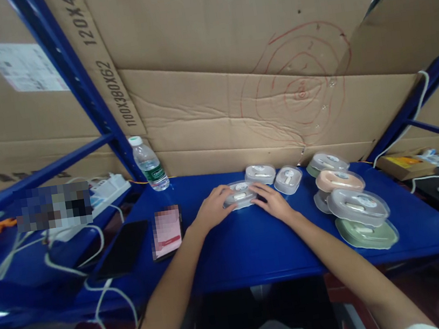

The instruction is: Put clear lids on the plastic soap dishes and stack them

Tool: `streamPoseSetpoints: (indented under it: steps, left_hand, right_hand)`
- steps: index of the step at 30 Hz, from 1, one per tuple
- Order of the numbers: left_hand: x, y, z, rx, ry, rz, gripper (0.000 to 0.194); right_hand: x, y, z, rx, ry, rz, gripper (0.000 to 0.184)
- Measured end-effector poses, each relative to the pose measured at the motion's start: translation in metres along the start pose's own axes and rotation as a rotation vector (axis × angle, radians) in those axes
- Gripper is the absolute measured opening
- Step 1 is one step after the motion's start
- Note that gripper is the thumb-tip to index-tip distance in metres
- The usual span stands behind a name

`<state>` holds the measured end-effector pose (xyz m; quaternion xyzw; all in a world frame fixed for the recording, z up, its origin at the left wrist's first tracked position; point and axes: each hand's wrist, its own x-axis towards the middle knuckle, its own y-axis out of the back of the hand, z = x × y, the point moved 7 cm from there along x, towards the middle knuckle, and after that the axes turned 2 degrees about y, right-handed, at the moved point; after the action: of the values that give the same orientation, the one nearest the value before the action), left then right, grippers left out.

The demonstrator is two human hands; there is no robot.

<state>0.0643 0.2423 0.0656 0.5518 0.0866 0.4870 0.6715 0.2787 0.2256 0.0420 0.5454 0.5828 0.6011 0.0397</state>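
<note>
A clear, oval-cornered plastic case [241,187] with a pale small item and a round label on it lies on the blue table, between my two hands. My left hand [216,207] grips its left end with curved fingers. At the right end, my right hand [271,201] holds it with thumb and fingers. Just behind stands a similar clear case [260,174], and another case [288,179] lies to the right. Further right, several more cases are piled loosely, among them a peach one [340,180], a clear one [358,206] and a green one [368,233].
A water bottle [149,164] stands at the back left. Nearer me lie a phone with a pink screen [167,231] and a dark phone-like slab [123,249]. White cables [98,288] hang at the left edge. Cardboard [202,101] and blue posts [66,61] close off the back.
</note>
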Motion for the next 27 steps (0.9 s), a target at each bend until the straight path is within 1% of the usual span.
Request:
streamPoseSetpoints:
  steps: [3,6,10,12,15,18,21,23,27]
  left_hand:
    - [0.0,-0.001,0.001,-0.029,0.018,0.002,0.035]
    - [0.0,0.0,0.003,-0.067,-0.002,0.048,0.036]
    - [0.0,0.0,0.001,-0.077,-0.023,0.081,0.046]
    - [0.001,-0.002,-0.002,-0.072,-0.022,0.067,0.047]
    - [0.002,-0.005,-0.006,-0.076,-0.032,0.035,0.039]
    - [0.001,-0.006,-0.01,-0.08,-0.015,0.024,0.035]
    - [0.001,-0.004,-0.007,-0.073,-0.016,0.022,0.034]
    - [0.0,-0.002,-0.004,-0.064,-0.024,0.025,0.036]
    - [0.0,-0.003,0.001,-0.031,-0.025,0.016,0.047]
  right_hand:
    - [0.0,0.001,0.002,0.035,-0.019,-0.008,0.055]
    - [0.001,0.002,-0.001,0.006,-0.023,-0.016,0.061]
    - [0.002,0.0,-0.006,-0.03,-0.016,-0.056,0.069]
    - [0.003,-0.003,-0.007,-0.021,-0.023,-0.087,0.066]
    - [0.004,-0.004,-0.006,-0.025,-0.045,-0.076,0.059]
    - [0.004,-0.006,-0.007,-0.072,-0.022,-0.067,0.057]
    - [0.003,-0.006,-0.008,-0.123,0.012,-0.069,0.056]
    - [0.002,-0.006,-0.009,-0.141,0.023,-0.067,0.054]
    - [0.001,-0.007,-0.012,-0.162,0.026,-0.074,0.05]
